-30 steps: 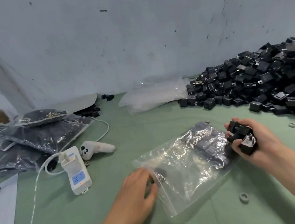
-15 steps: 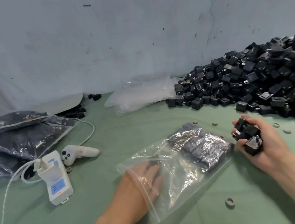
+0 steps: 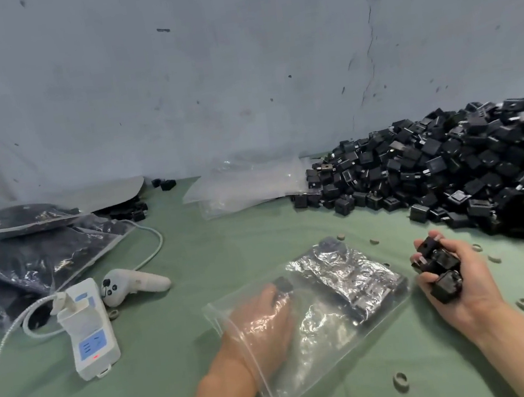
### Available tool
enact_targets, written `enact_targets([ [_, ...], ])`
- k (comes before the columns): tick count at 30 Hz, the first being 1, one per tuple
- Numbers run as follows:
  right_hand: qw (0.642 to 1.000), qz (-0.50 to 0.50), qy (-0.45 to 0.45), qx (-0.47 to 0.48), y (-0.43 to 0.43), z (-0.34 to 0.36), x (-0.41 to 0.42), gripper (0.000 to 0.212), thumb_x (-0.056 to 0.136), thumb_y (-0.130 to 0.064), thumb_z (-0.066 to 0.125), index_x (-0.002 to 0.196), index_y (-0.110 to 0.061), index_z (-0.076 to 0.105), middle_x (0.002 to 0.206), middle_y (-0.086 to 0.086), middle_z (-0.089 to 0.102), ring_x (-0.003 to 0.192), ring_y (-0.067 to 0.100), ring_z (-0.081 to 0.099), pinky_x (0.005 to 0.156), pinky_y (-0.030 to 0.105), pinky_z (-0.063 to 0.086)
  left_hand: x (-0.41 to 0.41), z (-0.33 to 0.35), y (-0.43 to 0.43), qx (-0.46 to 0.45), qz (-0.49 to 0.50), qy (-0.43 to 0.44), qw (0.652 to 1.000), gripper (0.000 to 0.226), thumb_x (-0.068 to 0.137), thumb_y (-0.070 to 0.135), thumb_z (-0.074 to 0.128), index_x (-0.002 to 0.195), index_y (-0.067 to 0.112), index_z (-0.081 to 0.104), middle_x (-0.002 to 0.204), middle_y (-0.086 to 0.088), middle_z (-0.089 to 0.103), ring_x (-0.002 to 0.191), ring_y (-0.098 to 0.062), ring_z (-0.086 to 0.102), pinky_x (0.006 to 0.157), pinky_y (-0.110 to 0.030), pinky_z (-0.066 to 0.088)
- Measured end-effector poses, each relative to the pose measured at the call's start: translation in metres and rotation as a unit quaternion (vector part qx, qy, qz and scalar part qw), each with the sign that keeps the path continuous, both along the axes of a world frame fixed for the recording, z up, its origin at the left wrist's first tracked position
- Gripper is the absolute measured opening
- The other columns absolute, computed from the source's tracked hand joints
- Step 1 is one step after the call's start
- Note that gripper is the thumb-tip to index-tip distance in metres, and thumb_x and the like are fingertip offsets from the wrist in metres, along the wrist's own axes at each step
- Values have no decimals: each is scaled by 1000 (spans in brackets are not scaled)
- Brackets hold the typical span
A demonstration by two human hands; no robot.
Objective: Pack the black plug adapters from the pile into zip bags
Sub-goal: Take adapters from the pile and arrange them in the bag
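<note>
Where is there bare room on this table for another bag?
Bare cloth lies between the white controller and the open zip bag, and between that bag and the empty bags. Crowded: the adapter pile and loose rings at right, filled bags at left.

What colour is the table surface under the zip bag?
The table surface is muted green; head view.

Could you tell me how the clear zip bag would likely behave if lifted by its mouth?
Probably floppy: the zip bag is thin, crinkled film. Likely end-heavy, since its adapters cluster at the closed end. They may slide when tilted.
</note>
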State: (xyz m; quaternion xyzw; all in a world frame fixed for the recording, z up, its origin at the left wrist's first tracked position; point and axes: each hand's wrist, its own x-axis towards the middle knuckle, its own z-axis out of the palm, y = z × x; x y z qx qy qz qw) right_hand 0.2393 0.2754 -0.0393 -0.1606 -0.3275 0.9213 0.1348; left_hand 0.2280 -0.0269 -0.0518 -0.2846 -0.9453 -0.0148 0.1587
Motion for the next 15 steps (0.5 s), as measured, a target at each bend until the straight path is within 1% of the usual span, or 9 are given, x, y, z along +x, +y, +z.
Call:
enact_targets([
  [1, 1000, 1, 5, -4, 0, 0, 1, 12, 97, -23, 49, 102, -23, 60, 94, 2, 66, 68, 11, 57, 36, 15, 37, 2, 3, 0, 51, -4, -10, 999, 24, 104, 35, 34, 122, 32, 49, 115, 1, 61, 98, -21, 60, 82, -37, 51],
  [2, 1000, 3, 11, -9, 1, -2, 2, 13, 98, -23, 49, 104, -23, 60, 95, 2, 66, 69, 11, 57, 36, 15, 38, 5, 4, 2, 91, -4, -49, 995, 21, 103, 31, 41, 118, 30, 54, 110, 0, 63, 94, -22, 61, 80, -38, 52],
  [3, 1000, 6, 19, -14, 2, -3, 4, 13, 98, -23, 50, 105, -23, 61, 95, 1, 68, 70, 11, 58, 37, 15, 38, 6, 2, 3, 95, -50, -27, 994, 21, 102, 28, 45, 116, 25, 61, 107, -2, 64, 92, -23, 63, 77, -39, 53],
  [4, 999, 9, 27, -19, 3, -5, 5, 14, 97, -24, 50, 105, -24, 62, 94, 1, 69, 71, 11, 59, 37, 15, 38, 5, 2, 3, 83, -50, 3, 995, 24, 101, 26, 47, 114, 18, 67, 107, -4, 66, 92, -23, 65, 75, -38, 55],
  [6, 999, 15, 36, -27, 6, -8, 7, 15, 97, -25, 51, 102, -25, 64, 94, 0, 70, 72, 11, 60, 37, 15, 37, 2, 1, 5, 68, -31, -8, 997, 35, 101, 27, 42, 112, 11, 71, 109, -4, 69, 93, -21, 68, 76, -34, 59],
  [7, 999, 17, 36, -32, 7, -9, 7, 15, 96, -25, 50, 100, -25, 65, 95, -1, 69, 72, 11, 60, 37, 15, 37, -2, 0, 6, 73, -35, 20, 996, 40, 100, 29, 37, 115, 12, 70, 113, -3, 69, 96, -19, 68, 79, -32, 59],
  [10, 998, 34, 20, -39, 10, -8, 4, 15, 96, -24, 49, 99, -26, 64, 96, -2, 67, 72, 10, 60, 37, 14, 36, -7, 2, 9, 91, 20, -87, 992, 46, 102, 38, 30, 142, 25, 49, 138, 6, 53, 124, -14, 51, 104, -29, 41],
  [13, 998, 51, 2, -39, 10, -6, -1, 14, 96, -24, 51, 100, -24, 65, 97, 0, 68, 73, 12, 60, 38, 15, 37, -11, -2, 9, 118, 56, -108, 986, 50, 102, 48, 21, 145, 32, 41, 145, 13, 45, 130, -5, 42, 110, -23, 33],
  [15, 997, 67, -5, -40, 8, -4, -3, 13, 94, -24, 53, 101, -23, 65, 97, 1, 69, 73, 13, 61, 38, 16, 38, -15, -5, 11, 141, 77, -118, 980, 47, 104, 49, 25, 147, 35, 38, 148, 16, 42, 132, -2, 38, 111, -20, 27],
])
